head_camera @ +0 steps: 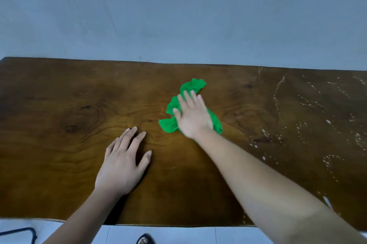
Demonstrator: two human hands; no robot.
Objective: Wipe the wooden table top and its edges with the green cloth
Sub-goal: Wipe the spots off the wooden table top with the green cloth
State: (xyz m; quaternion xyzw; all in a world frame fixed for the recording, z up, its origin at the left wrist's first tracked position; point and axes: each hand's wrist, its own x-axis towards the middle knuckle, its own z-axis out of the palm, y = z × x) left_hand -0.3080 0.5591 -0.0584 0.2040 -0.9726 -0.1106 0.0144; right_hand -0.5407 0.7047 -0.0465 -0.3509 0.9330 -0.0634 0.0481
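The green cloth (190, 107) is pressed flat near the desk's (59, 105) far edge by the right hand (191, 116), fingers straight, for wiping. The left hand (123, 162), released and spread, is rested nearer the front edge, probably as a brace. White specks (309, 105) are left toward the right edge.

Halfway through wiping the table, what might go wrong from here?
1. The green cloth is bunched under the right hand, so each pass likely covers a narrow strip and may leave streaks.
2. White specks across the right of the wooden table could smear or get pushed off onto the floor.
3. The left hand lies flat on the wood; that patch may go unwiped or pick up prints.
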